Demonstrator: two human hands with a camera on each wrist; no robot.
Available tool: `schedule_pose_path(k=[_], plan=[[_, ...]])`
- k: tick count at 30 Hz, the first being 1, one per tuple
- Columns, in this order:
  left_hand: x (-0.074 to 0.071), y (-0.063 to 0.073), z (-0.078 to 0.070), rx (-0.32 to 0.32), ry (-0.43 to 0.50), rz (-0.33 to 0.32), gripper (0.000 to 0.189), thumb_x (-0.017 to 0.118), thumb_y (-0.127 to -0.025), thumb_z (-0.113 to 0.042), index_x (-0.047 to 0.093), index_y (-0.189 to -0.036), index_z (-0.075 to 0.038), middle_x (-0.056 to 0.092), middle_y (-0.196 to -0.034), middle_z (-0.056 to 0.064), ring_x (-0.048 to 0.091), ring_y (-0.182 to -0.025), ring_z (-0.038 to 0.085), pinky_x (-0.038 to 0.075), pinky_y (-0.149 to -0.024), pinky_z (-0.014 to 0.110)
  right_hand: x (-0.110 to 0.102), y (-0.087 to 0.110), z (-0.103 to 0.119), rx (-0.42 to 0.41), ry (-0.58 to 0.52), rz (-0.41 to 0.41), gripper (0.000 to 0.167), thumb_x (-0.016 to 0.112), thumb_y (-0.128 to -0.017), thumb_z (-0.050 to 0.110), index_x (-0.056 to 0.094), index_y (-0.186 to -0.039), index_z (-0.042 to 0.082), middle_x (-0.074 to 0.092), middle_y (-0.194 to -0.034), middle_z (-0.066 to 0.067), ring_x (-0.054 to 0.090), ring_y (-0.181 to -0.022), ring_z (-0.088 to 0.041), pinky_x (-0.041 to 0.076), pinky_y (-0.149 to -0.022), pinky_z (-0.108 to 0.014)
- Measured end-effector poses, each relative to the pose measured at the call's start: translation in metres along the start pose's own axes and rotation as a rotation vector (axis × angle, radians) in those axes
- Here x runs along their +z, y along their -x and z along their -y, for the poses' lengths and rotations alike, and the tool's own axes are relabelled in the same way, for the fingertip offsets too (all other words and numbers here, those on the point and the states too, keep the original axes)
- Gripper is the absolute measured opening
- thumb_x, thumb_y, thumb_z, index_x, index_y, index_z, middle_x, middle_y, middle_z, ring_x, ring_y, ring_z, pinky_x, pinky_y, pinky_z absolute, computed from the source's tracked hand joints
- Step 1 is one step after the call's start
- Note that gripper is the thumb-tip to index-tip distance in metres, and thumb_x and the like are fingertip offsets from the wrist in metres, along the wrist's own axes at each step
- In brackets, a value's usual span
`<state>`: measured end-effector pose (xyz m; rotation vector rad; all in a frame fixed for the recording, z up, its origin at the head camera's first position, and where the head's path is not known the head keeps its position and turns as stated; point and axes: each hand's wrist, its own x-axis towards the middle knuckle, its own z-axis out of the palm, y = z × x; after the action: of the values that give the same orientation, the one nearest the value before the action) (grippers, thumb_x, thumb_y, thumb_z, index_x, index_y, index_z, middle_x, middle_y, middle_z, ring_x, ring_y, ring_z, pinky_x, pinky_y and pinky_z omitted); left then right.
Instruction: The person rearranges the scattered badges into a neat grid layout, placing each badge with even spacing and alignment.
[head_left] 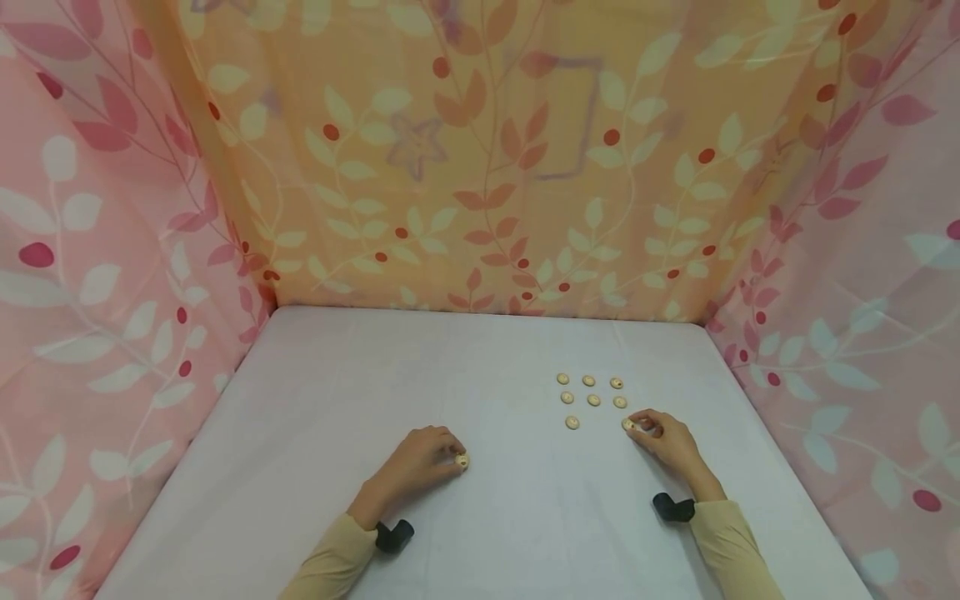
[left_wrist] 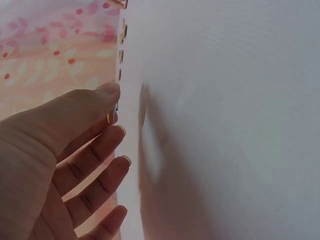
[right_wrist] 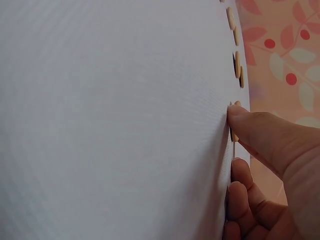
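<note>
Thumb and fingertips of my left hand [head_left: 422,457] pinch a small round pale disc [head_left: 462,461] with dark marks on its face. In the left wrist view that disc [left_wrist: 112,116] is seen nearly edge-on, held above the white cloth, the other fingers spread loosely. Further right, my right hand [head_left: 667,442] pinches a similar disc [head_left: 628,424] low at the cloth. The right wrist view has the thumb covering most of it. More such discs [head_left: 593,400] lie flat in short rows just beyond and left of the right hand.
A white cloth [head_left: 300,400] covers the table. Leaf-patterned curtains stand along its back [head_left: 480,208] and both sides. Each wrist carries a black camera mount [head_left: 394,537]. One disc [head_left: 572,422] lies apart at the front left of the rows.
</note>
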<state>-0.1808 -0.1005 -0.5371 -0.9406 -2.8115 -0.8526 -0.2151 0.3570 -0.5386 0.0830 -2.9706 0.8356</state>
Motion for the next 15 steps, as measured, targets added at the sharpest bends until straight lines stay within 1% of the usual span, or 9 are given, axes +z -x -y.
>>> schedule_pose_path(k=[3,8,15], plan=[[0.003,-0.004,0.0,0.027,0.027,-0.005,0.018,0.071,-0.081,-0.029,0.07,-0.097,-0.02,0.064,-0.09,-0.013,0.056,-0.084,0.004,0.043,-0.079,0.031,0.0,0.0,0.0,-0.005,-0.001,-0.002,0.028,0.07,-0.082,0.026,0.066,-0.103,0.009,0.06,-0.086,-0.007,0.045,-0.066,-0.014,0.034,-0.057,-0.029],[0.01,-0.013,-0.003,0.082,0.003,-0.021,0.018,0.072,-0.08,-0.028,0.071,-0.096,-0.019,0.064,-0.085,-0.013,0.056,-0.08,0.004,0.043,-0.073,0.026,0.0,0.0,0.0,-0.001,-0.003,-0.006,0.028,0.07,-0.082,0.027,0.066,-0.102,0.009,0.061,-0.086,-0.008,0.045,-0.067,-0.014,0.034,-0.057,-0.028],[0.018,-0.023,-0.01,0.134,0.016,-0.041,0.018,0.074,-0.078,-0.024,0.072,-0.095,-0.018,0.065,-0.084,-0.011,0.057,-0.078,0.004,0.044,-0.072,0.024,0.002,-0.001,-0.001,0.0,0.0,-0.006,0.028,0.07,-0.082,0.028,0.066,-0.102,0.009,0.06,-0.085,-0.006,0.046,-0.067,-0.014,0.035,-0.058,-0.028]])
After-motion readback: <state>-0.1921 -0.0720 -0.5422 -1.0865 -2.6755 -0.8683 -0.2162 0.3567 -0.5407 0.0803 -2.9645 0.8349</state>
